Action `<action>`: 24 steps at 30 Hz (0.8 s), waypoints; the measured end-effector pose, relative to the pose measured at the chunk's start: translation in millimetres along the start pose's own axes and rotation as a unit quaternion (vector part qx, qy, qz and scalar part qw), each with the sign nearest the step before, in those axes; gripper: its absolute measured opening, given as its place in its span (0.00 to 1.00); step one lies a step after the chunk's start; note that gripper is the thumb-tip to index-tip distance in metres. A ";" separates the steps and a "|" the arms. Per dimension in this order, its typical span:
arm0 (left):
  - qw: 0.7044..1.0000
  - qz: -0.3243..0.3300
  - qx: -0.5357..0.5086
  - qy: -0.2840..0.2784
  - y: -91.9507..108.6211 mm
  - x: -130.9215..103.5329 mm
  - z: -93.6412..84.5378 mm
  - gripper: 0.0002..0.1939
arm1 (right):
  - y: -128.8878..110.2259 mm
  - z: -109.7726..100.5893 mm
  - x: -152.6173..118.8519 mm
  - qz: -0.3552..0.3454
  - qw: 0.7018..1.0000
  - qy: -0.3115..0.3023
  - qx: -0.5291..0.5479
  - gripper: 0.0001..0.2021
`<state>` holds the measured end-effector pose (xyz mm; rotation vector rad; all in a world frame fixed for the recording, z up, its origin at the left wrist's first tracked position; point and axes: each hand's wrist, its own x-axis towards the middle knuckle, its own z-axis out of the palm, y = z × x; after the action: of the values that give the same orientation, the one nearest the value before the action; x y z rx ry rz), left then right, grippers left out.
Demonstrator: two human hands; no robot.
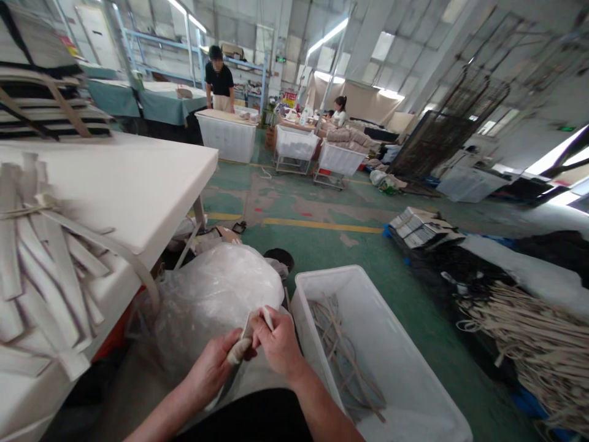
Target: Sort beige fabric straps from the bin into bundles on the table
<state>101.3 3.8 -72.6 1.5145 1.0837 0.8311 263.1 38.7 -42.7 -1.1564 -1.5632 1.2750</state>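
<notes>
Left hand (215,361) clamped round pale strip (239,351), right hand (280,345) pinching its far end; long axis slants near-left to far-right.

Tube lights (329,35) glare across the top of the frame, and a bright opening (564,161) at the right edge is washed out. The plastic bag (221,276) at lower centre carries a soft sheen; shadow darkens the area beneath the white table (170,178). Wide-angle distortion stretches the sides, where the left-hand strips (43,264) blur. The left hand (214,362) and right hand (280,345) look slightly soft.
</notes>
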 end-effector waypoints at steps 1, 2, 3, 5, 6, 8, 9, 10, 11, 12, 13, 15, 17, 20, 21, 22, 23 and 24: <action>1.000 -0.003 0.021 -0.005 -0.9 -1.5 1.6 0.25 | -1.2 -5.4 1.3 -0.005 1.000 0.022 -0.007 0.20; 0.999 -0.010 0.047 -0.012 -3.0 -4.2 3.0 0.25 | -2.3 -11.8 2.9 -0.009 0.999 0.047 -0.015 0.20; 0.997 -0.020 0.074 -0.020 -6.3 -7.7 4.2 0.25 | -3.3 -18.6 4.4 -0.009 0.997 0.072 -0.021 0.20; 0.992 -0.040 0.114 -0.033 -15.6 -15.9 6.5 0.25 | -4.1 -30.5 6.7 -0.001 0.994 0.108 -0.025 0.20; 0.991 -0.048 0.123 -0.037 -21.1 -19.8 7.5 0.25 | -3.7 -34.7 7.2 0.005 0.993 0.117 -0.024 0.20; 0.988 -0.064 0.131 -0.042 -32.1 -26.1 8.7 0.25 | -1.0 -39.6 7.0 0.013 0.992 0.121 -0.021 0.20; 0.988 -0.070 0.133 -0.042 -37.1 -28.6 8.7 0.24 | 0.8 -41.0 6.5 0.016 0.992 0.122 -0.019 0.21; 0.987 -0.075 0.135 -0.041 -41.5 -30.6 8.4 0.24 | 2.7 -42.4 5.9 0.020 0.992 0.126 -0.017 0.21; 0.986 -0.080 0.139 -0.042 -45.4 -32.3 7.6 0.23 | 4.4 -44.3 5.5 0.023 0.990 0.136 -0.016 0.21; 0.985 -0.087 0.142 -0.043 -48.8 -33.8 6.5 0.23 | 5.7 -46.8 5.1 0.027 0.988 0.150 -0.014 0.21; 0.984 -0.094 0.141 -0.044 -51.9 -35.1 5.4 0.23 | 6.5 -50.0 5.0 0.030 0.986 0.164 -0.014 0.20; 0.986 -0.105 0.122 -0.046 -57.7 -37.1 3.6 0.24 | 6.6 -57.4 5.2 0.031 0.983 0.180 -0.014 0.20; 0.989 -0.112 0.085 -0.041 -63.6 -38.3 3.2 0.26 | 5.7 -64.7 5.5 0.029 0.985 0.172 -0.017 0.20; 0.991 -0.123 0.051 -0.016 -75.2 -38.8 3.0 0.24 | 5.5 -77.2 4.9 0.026 0.984 0.175 -0.018 0.20; 0.991 -0.126 0.047 -0.007 -80.6 -39.1 2.3 0.23 | 6.0 -83.4 4.2 0.024 0.981 0.189 -0.017 0.20; 0.991 -0.129 0.043 0.003 -86.9 -39.7 1.3 0.22 | 6.7 -91.1 3.1 0.019 0.977 0.212 -0.018 0.20; 0.990 -0.135 0.038 0.013 -94.1 -40.7 0.0 0.23 | 7.5 -100.6 1.7 0.012 0.971 0.239 -0.021 0.19; 0.989 -0.143 0.030 0.023 -102.2 -42.1 -1.4 0.25 | 8.4 -111.6 0.0 0.004 0.963 0.268 -0.028 0.19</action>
<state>64.0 -30.9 -170.7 1.3531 1.3332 0.6403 370.4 68.3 -31.1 -1.4017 -1.1932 0.8257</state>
